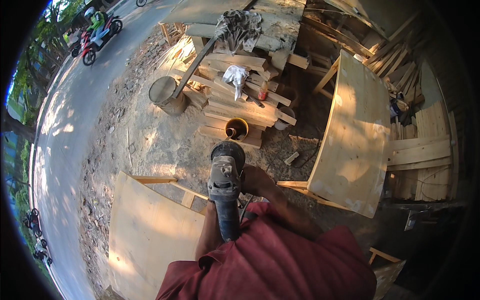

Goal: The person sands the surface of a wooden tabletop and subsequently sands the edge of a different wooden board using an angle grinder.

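Observation:
A dusty grey and black angle grinder (pixel 225 187) is held up in front of me, its round head pointing away and its dark body toward my chest. My right hand (pixel 256 180) is closed at the right side of the grinder near its head, with some fingers hidden behind it. My left forearm (pixel 210 231) reaches up to the left side of the grinder's body. The tool covers my left hand, and its fingers do not show. A pale wooden panel on legs (pixel 150 225) lies at lower left. Another light panel on a frame (pixel 352 130) stands to the right.
Stacked timber (pixel 240 107) lies ahead, holding a white cloth (pixel 235 80) and a small red bottle (pixel 263 91). Nearby are a yellow-rimmed bucket (pixel 245 122) and a round drum (pixel 167 96). Wood offcuts (pixel 422 150) fill the right. A motorbike rider (pixel 96 25) is on the road at left.

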### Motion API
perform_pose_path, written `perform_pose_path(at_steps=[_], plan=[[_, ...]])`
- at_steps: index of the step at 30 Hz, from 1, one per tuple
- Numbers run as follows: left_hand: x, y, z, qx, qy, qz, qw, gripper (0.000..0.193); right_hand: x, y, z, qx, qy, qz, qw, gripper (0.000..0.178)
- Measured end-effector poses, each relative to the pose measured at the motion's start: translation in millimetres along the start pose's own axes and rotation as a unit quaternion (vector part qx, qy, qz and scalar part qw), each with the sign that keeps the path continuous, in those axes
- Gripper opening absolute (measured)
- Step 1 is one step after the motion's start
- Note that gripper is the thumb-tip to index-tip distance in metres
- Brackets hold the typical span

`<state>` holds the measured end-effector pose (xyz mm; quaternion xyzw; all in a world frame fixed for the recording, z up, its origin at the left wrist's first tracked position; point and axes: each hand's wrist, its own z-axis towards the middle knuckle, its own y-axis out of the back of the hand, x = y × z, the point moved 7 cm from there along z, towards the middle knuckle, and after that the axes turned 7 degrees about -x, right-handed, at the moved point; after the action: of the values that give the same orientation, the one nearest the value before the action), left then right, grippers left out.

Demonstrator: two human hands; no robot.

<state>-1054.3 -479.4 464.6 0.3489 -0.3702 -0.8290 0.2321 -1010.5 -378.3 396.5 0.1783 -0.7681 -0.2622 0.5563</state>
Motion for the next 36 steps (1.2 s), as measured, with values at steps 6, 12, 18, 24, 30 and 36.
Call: perform_pose_path(at_steps=[6, 12, 18, 24, 30, 36], plan=[[14, -6, 3, 0.046, -0.014, -0.013, 0.999, 0.025, -10, -2, 12, 0.044, -0.069, 0.123, 0.989, 0.031], [10, -39, 38, 0.088, -0.034, -0.014, 0.995, 0.025, -10, 42, 45, 0.188, 0.016, 0.120, 0.975, 0.041], [-17, -112, 108, 0.123, -0.064, 0.020, 0.990, 0.024, -61, 90, 139, 0.338, 0.154, 0.210, 0.904, 0.051], [-34, -149, 200, 0.011, -0.031, 0.045, 0.998, 0.022, -86, 139, 199, 0.230, 0.059, 0.419, 0.876, 0.062], [-54, -204, 259, 0.061, 0.019, 0.022, 0.998, 0.022, -124, 152, 218, 0.289, -0.053, 0.573, 0.765, 0.072], [-57, -230, 293, 0.082, 0.051, -0.005, 0.995, 0.022, -173, 181, 268, 0.390, -0.035, 0.600, 0.697, 0.068]])
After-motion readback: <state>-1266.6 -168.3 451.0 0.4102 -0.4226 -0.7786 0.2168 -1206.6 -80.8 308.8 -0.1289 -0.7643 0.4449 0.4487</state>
